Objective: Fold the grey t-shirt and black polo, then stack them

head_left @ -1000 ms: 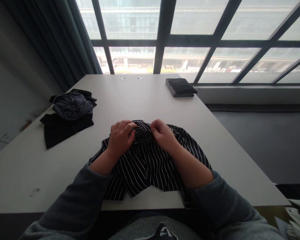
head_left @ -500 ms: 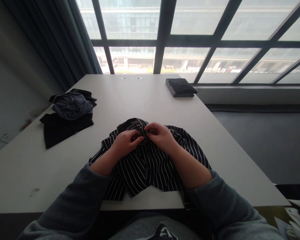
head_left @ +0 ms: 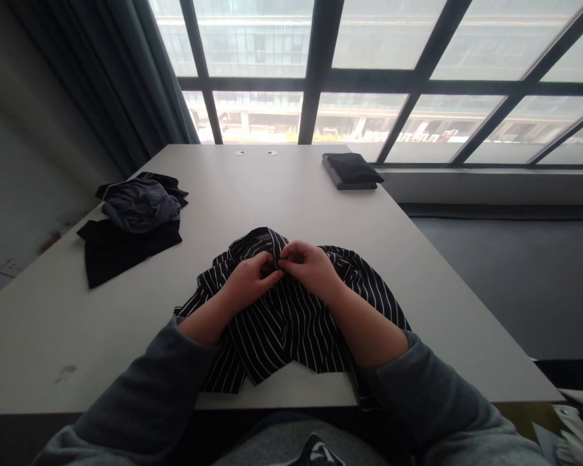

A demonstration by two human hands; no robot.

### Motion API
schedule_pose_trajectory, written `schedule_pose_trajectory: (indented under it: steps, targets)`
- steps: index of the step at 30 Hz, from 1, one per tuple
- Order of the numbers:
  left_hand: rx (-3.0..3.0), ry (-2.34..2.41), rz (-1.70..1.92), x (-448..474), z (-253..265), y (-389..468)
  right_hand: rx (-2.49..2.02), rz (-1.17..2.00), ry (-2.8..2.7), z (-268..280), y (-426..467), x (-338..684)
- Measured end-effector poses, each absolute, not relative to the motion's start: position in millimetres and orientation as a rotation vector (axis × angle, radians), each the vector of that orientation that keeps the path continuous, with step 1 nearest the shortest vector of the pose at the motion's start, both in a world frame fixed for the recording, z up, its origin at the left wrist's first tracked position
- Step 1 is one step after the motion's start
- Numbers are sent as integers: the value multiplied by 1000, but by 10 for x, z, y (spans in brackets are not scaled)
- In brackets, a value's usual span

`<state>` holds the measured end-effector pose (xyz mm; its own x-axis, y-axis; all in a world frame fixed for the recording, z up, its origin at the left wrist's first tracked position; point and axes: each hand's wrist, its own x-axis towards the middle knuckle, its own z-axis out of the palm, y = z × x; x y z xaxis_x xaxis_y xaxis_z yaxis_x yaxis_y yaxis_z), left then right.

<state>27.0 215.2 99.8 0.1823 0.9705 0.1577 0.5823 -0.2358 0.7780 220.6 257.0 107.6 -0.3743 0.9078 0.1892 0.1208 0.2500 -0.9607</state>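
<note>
A black shirt with white stripes point(head_left: 301, 323) lies spread near the front edge of the white table, its collar end pointing away from me. My left hand point(head_left: 250, 278) pinches the cloth just below the collar. Right beside it, my right hand point(head_left: 308, 268) pinches the same part of the shirt between thumb and forefinger. The fingertips of both hands nearly meet there. Any button between them is too small or too hidden to make out. My forearms cover parts of the shirt's two sides.
On the left of the white table point(head_left: 252, 194) lies a loose heap of dark clothes point(head_left: 140, 207). Folded dark garments point(head_left: 352, 170) are stacked at the far right. Large windows stand behind the table, with a dark curtain point(head_left: 92, 77) at the left.
My fingertips have drawn slightly closer together at the collar front, the left hand shifting a little to the right. The shirt's body and the other clothes stay in place.
</note>
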Motion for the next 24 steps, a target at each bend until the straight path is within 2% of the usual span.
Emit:
schedule_pose_trajectory:
  steps: [9, 14, 21, 24]
  targets:
    - [1897, 1375, 853, 268, 906, 2148, -805, 1528, -1406, 1040, 2630, 2210]
    - [2025, 1339, 990, 263, 839, 2169, -684, 1757, -1177, 1068, 2610, 2203]
    - [1974, 1411, 896, 257, 942, 2140, -676, 1685, -1243, 1021, 2651, 2197]
    - [1974, 1420, 891, 265, 966, 2138, -757, 1539, -1438, 1014, 2663, 2219]
